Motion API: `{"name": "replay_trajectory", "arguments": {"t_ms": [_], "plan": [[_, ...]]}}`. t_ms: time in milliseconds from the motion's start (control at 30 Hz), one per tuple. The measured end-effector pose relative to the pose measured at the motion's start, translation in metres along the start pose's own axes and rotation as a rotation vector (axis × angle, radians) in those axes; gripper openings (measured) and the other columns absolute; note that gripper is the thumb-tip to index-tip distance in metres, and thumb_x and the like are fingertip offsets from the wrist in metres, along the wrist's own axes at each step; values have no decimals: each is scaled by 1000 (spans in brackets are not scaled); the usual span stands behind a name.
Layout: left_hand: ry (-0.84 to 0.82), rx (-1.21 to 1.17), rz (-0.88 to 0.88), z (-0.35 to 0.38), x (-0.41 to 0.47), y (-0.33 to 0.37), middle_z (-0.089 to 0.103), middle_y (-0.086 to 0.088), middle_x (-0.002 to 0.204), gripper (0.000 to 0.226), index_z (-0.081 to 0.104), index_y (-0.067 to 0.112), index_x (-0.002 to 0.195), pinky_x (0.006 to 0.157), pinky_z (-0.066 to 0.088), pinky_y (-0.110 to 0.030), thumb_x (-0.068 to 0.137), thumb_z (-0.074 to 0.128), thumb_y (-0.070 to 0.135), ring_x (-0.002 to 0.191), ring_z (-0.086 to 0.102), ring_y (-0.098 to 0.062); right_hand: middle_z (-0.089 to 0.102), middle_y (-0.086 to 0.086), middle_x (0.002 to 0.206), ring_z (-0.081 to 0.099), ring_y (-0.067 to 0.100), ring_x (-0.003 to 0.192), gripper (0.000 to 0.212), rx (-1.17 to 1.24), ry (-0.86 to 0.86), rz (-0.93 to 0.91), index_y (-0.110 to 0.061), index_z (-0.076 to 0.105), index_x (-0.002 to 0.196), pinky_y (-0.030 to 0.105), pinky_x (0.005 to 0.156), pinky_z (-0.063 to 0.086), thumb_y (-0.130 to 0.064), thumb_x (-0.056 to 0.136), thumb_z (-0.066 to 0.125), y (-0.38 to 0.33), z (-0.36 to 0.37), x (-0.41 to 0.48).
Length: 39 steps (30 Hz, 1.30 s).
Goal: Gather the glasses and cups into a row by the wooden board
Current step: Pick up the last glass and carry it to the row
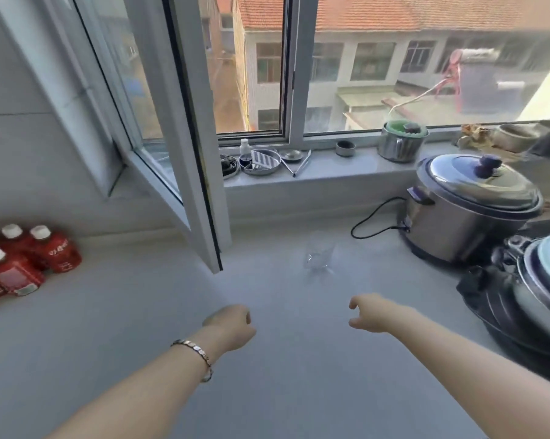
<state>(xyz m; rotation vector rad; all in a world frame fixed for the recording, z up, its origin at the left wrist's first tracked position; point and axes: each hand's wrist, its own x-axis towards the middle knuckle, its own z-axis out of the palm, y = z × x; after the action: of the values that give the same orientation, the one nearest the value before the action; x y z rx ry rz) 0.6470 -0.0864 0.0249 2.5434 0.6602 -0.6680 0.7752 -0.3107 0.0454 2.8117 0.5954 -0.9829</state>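
One clear, nearly invisible glass (319,255) stood upright on the grey counter (140,312), left of one steel cooker (470,204). Nearer than the glass, the left hand (232,326) and right hand (373,313) hovered, fingers loosely curled, holding nothing. Four red bottles (23,261) stood far left.

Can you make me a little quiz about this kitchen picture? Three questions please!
1. True or false: the left hand is holding the clear glass.
2. Which stands nearest the clear glass? A) red bottles B) steel cooker C) small grey cup
3. Fill in: the small grey cup sits on the window ____.

Key:
1. False. Both hands are empty, and the right hand is open.
2. B
3. sill
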Motion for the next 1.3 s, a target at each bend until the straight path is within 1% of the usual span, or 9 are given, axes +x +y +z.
{"name": "replay_trajectory", "arguments": {"t_ms": [100,233,367,500,667,867,1000,1100,1300], "plan": [[4,10,-21,-6,34,13,60,-4,117,25,57,21,108,84,43,-26,89,42,25,99,55,-23,42,9,142,47,26,127,51,18,3,-4,-10,35,141,33,100,41,-27,95,48,13,-18,46],[-10,9,-82,-6,71,26,57,-3,102,13,53,23,95,68,37,-25,90,41,24,84,47,-22,37,14,138,39,31,128,57,80,153,-49,-4,34,135,37,100,39,-35,91,52,21,-46,112],[-10,-33,-200,-6,96,42,59,-1,122,28,54,19,115,75,39,-24,92,41,28,89,53,-21,25,11,145,26,30,135,92,184,276,-117,-10,13,146,39,106,35,-52,81,61,18,-77,168],[-4,-91,-276,1,111,52,62,-4,119,25,56,20,111,78,42,-26,92,42,29,102,60,-25,23,7,149,35,26,135,103,291,123,-216,-19,0,150,37,103,37,-57,78,62,12,-83,204],[-4,-167,-365,15,117,58,62,-4,115,22,55,21,105,79,45,-28,91,43,31,96,60,-24,32,3,143,41,25,132,93,380,85,-367,-29,10,149,36,101,39,-55,78,63,16,-65,231],[25,-212,-456,27,98,59,64,0,107,6,49,27,89,82,48,-27,89,44,29,99,63,-23,38,4,132,52,27,117,90,341,139,-405,-28,24,142,36,90,46,-51,70,73,21,-58,233],[58,-238,-499,31,75,59,62,1,116,16,55,25,100,85,45,-26,89,45,30,106,60,-22,41,1,127,57,27,108,84,265,120,-472,-29,30,138,30,81,46,-42,69,74,22,-59,213],[87,-286,-524,40,53,58,62,0,121,24,57,23,108,86,45,-26,89,45,31,107,60,-21,41,0,128,55,23,111,88,125,108,-608,-29,27,142,23,77,36,-36,69,73,17,-56,177],[165,-428,-616,84,-39,39,63,-4,123,29,60,19,114,92,46,-25,91,47,30,111,60,-22,42,-2,127,56,22,108,87,-68,72,-920,-32,26,142,22,74,36,-37,67,72,-36,-22,73]]}}
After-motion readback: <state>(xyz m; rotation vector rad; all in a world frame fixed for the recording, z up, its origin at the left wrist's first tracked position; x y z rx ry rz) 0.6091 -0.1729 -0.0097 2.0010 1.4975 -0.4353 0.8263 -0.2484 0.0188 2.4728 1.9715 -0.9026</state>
